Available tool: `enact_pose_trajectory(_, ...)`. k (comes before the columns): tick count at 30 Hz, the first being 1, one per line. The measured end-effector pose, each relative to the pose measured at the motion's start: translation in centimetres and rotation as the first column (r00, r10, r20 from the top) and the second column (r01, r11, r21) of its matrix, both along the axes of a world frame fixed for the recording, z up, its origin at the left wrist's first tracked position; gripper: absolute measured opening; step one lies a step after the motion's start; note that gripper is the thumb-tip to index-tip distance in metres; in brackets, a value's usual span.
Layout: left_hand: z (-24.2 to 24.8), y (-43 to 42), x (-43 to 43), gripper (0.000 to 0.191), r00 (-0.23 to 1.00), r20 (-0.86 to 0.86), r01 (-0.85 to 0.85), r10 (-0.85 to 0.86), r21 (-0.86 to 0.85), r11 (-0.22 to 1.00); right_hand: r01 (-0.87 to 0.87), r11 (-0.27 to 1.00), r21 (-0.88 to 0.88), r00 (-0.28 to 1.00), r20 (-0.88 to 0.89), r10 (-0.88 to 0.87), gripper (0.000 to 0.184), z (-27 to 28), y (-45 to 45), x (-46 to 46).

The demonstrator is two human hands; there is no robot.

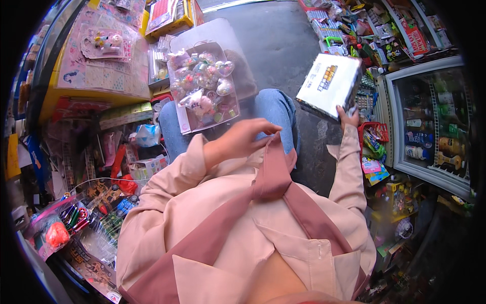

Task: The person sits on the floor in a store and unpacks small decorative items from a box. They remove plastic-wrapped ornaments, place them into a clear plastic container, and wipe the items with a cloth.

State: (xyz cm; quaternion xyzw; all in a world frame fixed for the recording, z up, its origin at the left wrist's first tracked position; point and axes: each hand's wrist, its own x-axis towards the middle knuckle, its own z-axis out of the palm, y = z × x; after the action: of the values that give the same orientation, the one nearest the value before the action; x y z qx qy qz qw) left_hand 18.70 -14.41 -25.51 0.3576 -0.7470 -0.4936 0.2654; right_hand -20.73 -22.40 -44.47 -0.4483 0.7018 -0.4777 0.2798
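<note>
My right hand (348,116) grips the near corner of a flat box with a white face (327,83), held out to the right beside the shelves; the face bears writing. My left hand (245,137) is bent in front of my chest, its fingertips at the end of a knotted mauve fabric tie (272,163). Whether the fingers pinch the cloth is hard to tell. Beyond my knees, an open shallow box (181,121) holds several clear ball-shaped capsules (207,76) with small colourful contents, and a pink plush-like item in clear wrapping (203,105).
A glass-door drinks fridge (395,114) stands at the right, with a red basket (374,127) of packets beside it. Packed snack shelves rise above. At the left are sticker sheets on a yellow display (102,76), bagged toy vehicles (102,195) and a bag of pens (74,218). Grey floor (279,41) shows ahead.
</note>
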Motion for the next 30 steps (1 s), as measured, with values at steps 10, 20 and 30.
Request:
enact_pose_trajectory(10, -1.9, -0.9, 15.9, 0.023, 0.463, -0.394, -0.866, 0.794, -0.012, 0.500, -0.116, 0.909, 0.401, 0.619, -0.686, 0.382, 0.107, 5.7, -9.7, 14.7)
enact_pose_trajectory(20, -10.9, 0.7, 21.0, 0.021, 0.298, -0.016, -0.875, 0.955, -0.405, 0.266, -0.121, 0.777, 0.617, 0.375, -0.697, 0.612, 0.102, 4.3, -12.6, 22.8)
enact_pose_trajectory(30, -9.6, -0.4, 20.6, 0.022, 0.289, 0.117, -0.823, 0.950, -0.476, 0.309, -0.286, 0.940, 0.186, 0.331, -0.901, 0.279, 0.107, 10.4, -17.0, 23.8)
